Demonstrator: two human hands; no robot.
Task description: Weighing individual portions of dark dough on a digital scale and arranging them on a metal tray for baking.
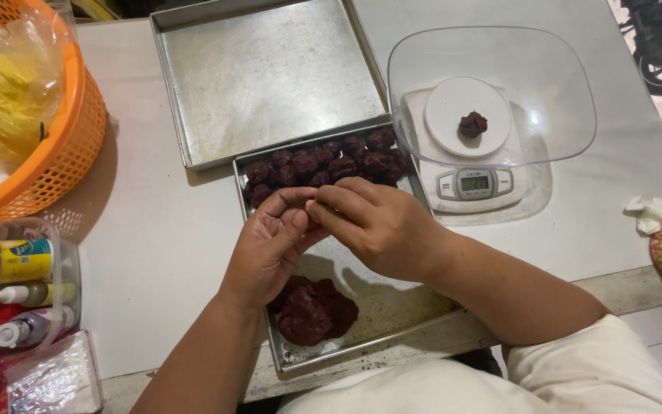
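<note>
Roughly a dozen dough balls (pixel 323 162) already sit at the far end of the small tray (pixel 392 307); one dough lump (pixel 312 309) remains near its front. Both the left hand (pixel 270 245) and right hand (pixel 373 222) pinch together above it, whatever they grasp hidden. One dough piece (pixel 473 124) rests in the scale bowl (pixel 561 100).

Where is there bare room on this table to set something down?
The back tray is bare. Bare tabletop lies between the orange basket and the front tray. The front tray is crowded: dough balls, both hands, dough lump.
</note>
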